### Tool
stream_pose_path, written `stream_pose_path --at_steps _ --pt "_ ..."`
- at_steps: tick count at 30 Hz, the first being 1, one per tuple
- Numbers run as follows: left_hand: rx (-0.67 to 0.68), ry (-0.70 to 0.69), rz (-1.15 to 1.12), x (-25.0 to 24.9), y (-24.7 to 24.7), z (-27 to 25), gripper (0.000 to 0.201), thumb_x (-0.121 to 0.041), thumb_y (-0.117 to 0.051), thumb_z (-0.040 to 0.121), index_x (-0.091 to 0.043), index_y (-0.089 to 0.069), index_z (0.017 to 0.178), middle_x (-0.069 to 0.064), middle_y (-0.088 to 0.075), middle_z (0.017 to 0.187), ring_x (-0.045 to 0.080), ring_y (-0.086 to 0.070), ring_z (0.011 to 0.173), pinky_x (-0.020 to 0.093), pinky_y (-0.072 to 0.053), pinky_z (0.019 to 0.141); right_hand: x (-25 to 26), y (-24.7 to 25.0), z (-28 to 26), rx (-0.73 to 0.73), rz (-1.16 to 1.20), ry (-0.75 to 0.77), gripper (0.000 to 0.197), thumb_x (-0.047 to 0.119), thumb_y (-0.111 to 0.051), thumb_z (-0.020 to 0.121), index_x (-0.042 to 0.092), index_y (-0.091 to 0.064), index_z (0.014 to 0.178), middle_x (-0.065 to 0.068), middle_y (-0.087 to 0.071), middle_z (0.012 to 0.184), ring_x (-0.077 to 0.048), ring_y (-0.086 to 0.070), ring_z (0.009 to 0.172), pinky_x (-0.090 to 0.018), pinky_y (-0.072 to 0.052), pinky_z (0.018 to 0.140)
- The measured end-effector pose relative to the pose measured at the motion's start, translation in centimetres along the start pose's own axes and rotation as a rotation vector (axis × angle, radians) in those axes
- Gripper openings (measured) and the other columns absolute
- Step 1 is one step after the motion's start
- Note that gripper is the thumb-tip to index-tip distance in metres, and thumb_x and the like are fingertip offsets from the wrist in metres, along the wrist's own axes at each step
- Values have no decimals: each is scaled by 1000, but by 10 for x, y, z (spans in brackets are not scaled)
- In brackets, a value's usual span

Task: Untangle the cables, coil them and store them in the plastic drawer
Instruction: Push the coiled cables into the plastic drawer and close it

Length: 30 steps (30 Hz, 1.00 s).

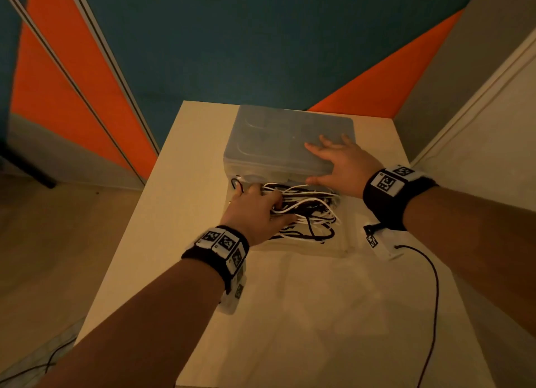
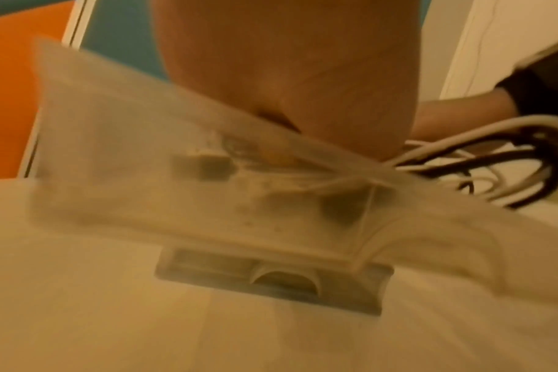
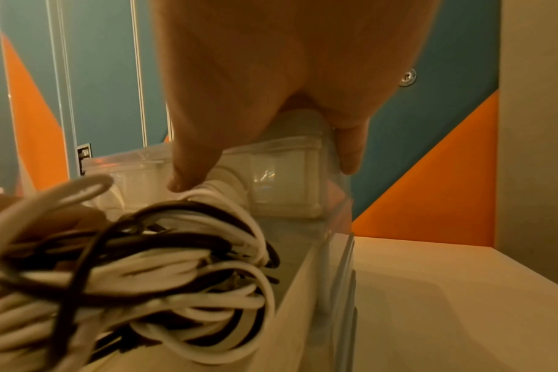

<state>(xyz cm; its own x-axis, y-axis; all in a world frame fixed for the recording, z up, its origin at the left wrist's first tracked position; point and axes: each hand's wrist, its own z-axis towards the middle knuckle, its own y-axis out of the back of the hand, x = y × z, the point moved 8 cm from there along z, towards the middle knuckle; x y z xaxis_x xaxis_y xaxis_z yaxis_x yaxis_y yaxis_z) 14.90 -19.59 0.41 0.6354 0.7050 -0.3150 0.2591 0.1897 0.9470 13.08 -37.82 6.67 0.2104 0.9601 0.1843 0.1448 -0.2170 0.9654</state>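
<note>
A translucent plastic drawer unit [image 1: 278,138] stands at the back of the white table [image 1: 290,315]. Its drawer [image 1: 304,248] is pulled out toward me and holds a bundle of black and white cables [image 1: 313,210]. My left hand [image 1: 255,210] is down inside the drawer on the bundle's left side, fingers dug in among the loops; their tips are hidden. My right hand [image 1: 339,164] lies flat on the unit's top right corner, thumb over the front edge. In the right wrist view the cables [image 3: 175,276] fill the drawer up against the unit [image 3: 284,181]. The left wrist view is blurred and shows the drawer's handle [image 2: 271,279].
A thin black lead [image 1: 435,286] runs from my right wrist band across the table's right side and off the near edge. Blue and orange wall panels [image 1: 261,39] rise right behind the unit, and a beige wall [image 1: 478,112] closes off the right. Wooden floor lies to the left.
</note>
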Motion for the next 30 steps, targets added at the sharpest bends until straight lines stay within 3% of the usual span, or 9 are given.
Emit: stream_pose_path --at_steps 2,6,9,12,15,18,23,27,30 --pt "-26 -34 35 1 -2 -2 55 -76 -43 84 -27 -53 105 7 -55 115 30 -50 114 50 -24 114 0 1 -1 -4 -2 1 83 65 -59 79 49 -14 148 4 -11 161 -38 -2 147 -47 -9 119" --pt "-123 37 80 2 -8 -9 75 -83 -35 78 -26 -43 126 3 -50 132 25 -48 127 54 -11 118 0 0 0 0 24 3 84 65 -60 79 50 -14 147 5 -10 161 -38 0 147 -49 -10 119" --pt "-170 86 182 -1 -5 -15 73 -85 -33 79 -30 -44 124 2 -48 135 27 -40 131 58 -13 114 0 0 0 -9 24 -3 84 65 -61 79 49 -15 147 5 -11 161 -38 -1 147 -49 -10 119" --pt "-222 125 196 -1 3 -22 72 -87 -36 77 -32 -49 120 7 -43 141 33 -31 133 55 -21 108 1 1 -1 -12 29 -4 83 63 -62 79 48 -16 148 4 -12 161 -38 0 147 -48 -9 119" --pt "-265 187 154 2 7 -25 84 -90 -45 68 -29 -47 126 15 -35 148 38 -23 143 57 -14 114 0 1 -1 -15 42 -6 83 63 -62 79 49 -17 147 5 -12 161 -37 0 147 -48 -9 119" --pt "-233 276 111 12 4 -25 103 -96 -40 61 -20 -40 130 14 -37 151 37 -16 149 59 -1 118 1 1 -1 -24 41 -2 82 62 -63 80 48 -18 148 4 -13 161 -38 -1 147 -47 -8 119" --pt "-116 219 89 16 -7 -14 107 -97 -27 64 -15 -37 133 17 -40 150 38 -15 149 54 1 120 0 1 -1 -32 41 -5 82 62 -62 80 49 -18 147 3 -13 161 -38 -1 147 -47 -9 119" --pt "-90 185 51 17 -8 -7 102 -97 -33 62 -19 -41 128 10 -49 141 27 -34 140 54 -3 122 -1 0 0 -33 25 -7 82 63 -61 80 49 -17 147 3 -13 161 -39 -2 147 -49 -9 119" --pt "-33 201 21 15 -7 -13 104 -91 -40 65 -20 -33 140 13 -35 154 29 -21 148 58 2 120 -1 -2 1 -27 25 -11 82 65 -60 79 50 -16 146 4 -12 161 -39 -2 147 -49 -9 119"
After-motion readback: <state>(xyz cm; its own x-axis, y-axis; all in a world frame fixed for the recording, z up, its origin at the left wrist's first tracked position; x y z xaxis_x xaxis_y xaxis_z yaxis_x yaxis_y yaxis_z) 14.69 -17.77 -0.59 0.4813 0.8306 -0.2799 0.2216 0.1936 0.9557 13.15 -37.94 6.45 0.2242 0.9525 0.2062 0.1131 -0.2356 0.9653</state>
